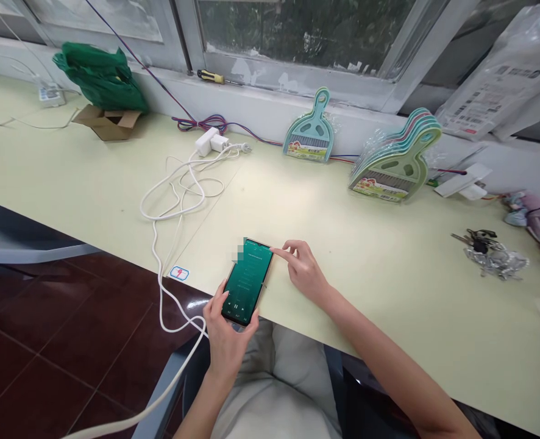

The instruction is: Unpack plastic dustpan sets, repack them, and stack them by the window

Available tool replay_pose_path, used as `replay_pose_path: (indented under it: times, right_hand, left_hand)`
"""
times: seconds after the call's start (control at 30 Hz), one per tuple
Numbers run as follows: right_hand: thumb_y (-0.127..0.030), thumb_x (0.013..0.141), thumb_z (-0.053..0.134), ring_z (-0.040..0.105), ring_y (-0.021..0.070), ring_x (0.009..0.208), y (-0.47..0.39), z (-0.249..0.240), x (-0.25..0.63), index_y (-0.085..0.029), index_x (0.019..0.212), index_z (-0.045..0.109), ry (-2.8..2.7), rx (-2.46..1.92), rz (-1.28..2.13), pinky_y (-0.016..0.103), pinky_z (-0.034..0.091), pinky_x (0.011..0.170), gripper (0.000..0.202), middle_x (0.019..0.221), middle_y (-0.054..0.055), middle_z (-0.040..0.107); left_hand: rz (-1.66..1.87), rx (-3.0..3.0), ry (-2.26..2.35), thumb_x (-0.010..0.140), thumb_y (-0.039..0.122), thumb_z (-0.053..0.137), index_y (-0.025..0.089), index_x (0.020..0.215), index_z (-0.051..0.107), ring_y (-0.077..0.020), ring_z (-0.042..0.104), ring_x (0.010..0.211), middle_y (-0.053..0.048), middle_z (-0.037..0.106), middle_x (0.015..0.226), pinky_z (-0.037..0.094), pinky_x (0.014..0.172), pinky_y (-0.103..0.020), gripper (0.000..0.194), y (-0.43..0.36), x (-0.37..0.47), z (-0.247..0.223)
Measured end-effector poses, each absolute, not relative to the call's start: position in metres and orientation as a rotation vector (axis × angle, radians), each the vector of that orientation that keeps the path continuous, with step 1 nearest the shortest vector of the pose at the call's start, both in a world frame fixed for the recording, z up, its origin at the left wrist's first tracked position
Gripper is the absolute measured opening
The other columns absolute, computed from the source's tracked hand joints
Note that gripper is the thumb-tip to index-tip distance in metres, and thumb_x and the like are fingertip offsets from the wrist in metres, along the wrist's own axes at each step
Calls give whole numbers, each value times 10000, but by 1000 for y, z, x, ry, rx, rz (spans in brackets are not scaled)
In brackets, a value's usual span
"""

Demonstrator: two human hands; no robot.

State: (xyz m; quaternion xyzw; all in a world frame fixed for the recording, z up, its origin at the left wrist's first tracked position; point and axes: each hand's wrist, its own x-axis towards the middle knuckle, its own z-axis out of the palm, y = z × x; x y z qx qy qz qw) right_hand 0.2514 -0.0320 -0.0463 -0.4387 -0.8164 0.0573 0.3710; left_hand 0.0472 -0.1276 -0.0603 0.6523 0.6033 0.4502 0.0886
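Note:
A smartphone (247, 281) with a lit green screen is tilted at the table's front edge. The screen shows a pause symbol near its bottom and lines of text too small to read. My left hand (227, 326) grips the phone's lower end, with fingers on its left side and the thumb on its lower right corner. At the upper right corner of the screen is the index finger of my right hand (305, 271), stretched out. Its other fingers are loosely bent and hold nothing.
A white charging cable (178, 213) loops left of the phone and hangs over the edge. Dustpan sets (393, 164) stand by the wall, with keys (480, 241) at right. A cardboard box (108, 122) and green bag (100, 76) are at back left; a screwdriver (213, 77) lies on the sill.

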Motion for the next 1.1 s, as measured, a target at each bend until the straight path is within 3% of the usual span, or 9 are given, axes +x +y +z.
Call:
replay_pose_path:
  times: [0.27, 0.57, 0.97, 1.1]
  right_hand:
    - [35, 805, 354, 495, 194, 848, -32, -49, 252, -338, 1298, 518, -2026, -1234, 41, 369, 482, 797, 639, 956, 68, 480]
    - [65, 779, 317, 529, 195, 1040, -28, -48, 252, -322, 1291, 482, -1885, -1155, 164, 397, 503, 872, 663, 1136, 84, 451]
    - [61, 753, 349, 542, 198, 919, -29, -49, 251, -274, 1307, 504, -2026, -1218, 49, 380, 514, 835, 666, 995, 75, 517]
    - [68, 762, 346, 549, 194, 984, -25, -48, 250, -239, 1258, 543, -2018, -1264, 38, 380, 485, 872, 616, 1067, 89, 538]
  left_hand:
    - [1346, 1917, 1804, 728, 262, 725, 223, 1308, 338, -293, 425, 1251, -155, 457, 1343, 458, 963, -520, 697, -128, 47, -65]
    - [1368, 1967, 1807, 730, 263, 727, 212, 1316, 342, -287, 427, 1231, -152, 487, 1331, 454, 966, -502, 703, -128, 46, -64]
    - [1382, 1963, 1831, 745, 297, 704, 219, 1308, 361, -309, 471, 1165, -142, 508, 1315, 448, 919, -503, 663, -126, 46, -61]
    - [1401, 1948, 1846, 734, 340, 705, 210, 1296, 390, -325, 480, 1151, -145, 530, 1285, 453, 912, -523, 657, -124, 48, -57]
